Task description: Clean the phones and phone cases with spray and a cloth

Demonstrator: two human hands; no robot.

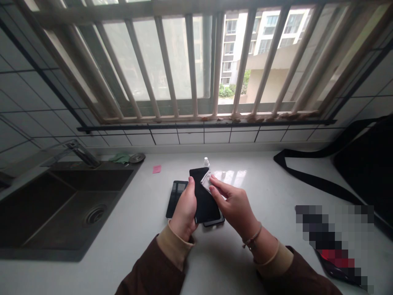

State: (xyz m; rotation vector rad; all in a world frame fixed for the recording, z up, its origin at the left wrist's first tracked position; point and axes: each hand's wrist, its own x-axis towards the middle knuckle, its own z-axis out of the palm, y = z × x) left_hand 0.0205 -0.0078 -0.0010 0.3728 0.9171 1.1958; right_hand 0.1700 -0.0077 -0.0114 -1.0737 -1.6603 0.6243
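Right fingers [222,187], cloth [205,179] at phone [207,207] edge

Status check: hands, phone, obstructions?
Left hand gripping black phone. Right hand holding pale cloth against its face. White bottle beyond, clear of both hands.
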